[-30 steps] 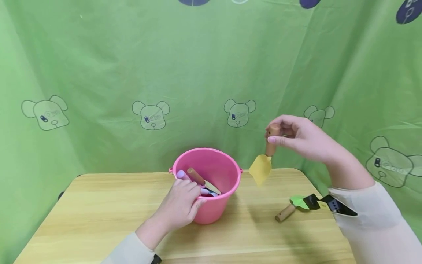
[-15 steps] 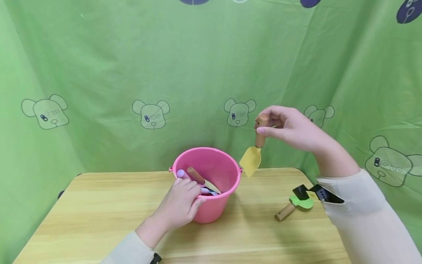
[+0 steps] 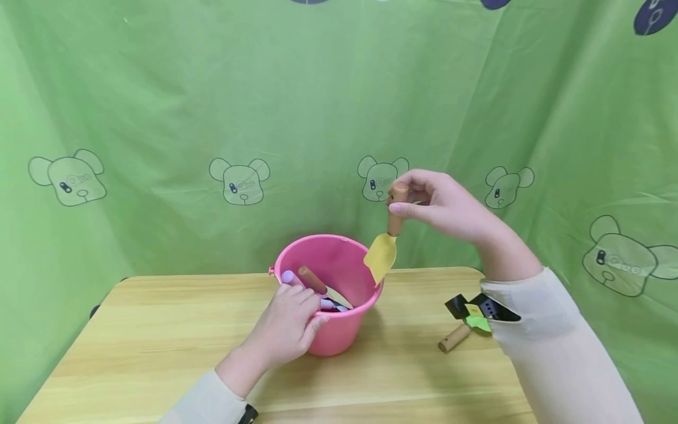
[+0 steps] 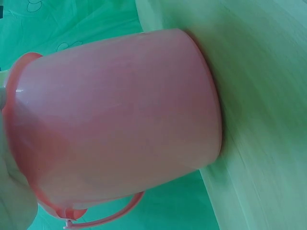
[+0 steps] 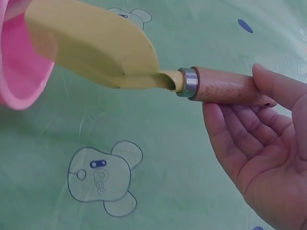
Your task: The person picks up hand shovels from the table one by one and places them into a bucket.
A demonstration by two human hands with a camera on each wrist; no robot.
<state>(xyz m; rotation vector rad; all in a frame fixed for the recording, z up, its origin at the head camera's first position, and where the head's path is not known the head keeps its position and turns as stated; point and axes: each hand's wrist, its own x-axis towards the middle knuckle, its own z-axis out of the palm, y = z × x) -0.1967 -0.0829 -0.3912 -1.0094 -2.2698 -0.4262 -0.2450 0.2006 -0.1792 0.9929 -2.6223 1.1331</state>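
the yellow trowel hangs in the air at the right rim of the pink bucket, blade slanting down; whether they touch, i cannot tell. its broad blade curves like a scoop, and a silvery collar joins it to a brown wooden handle with a small hole near the end. the right hand has a narrow grip, pinching that handle; the left hand has its grip curled over the bucket's near rim.

A screened-off nook, green cloth hanging behind and along both sides, cartoon animal heads printed across it, a wood-grain table close against it, kind of room beyond hidden
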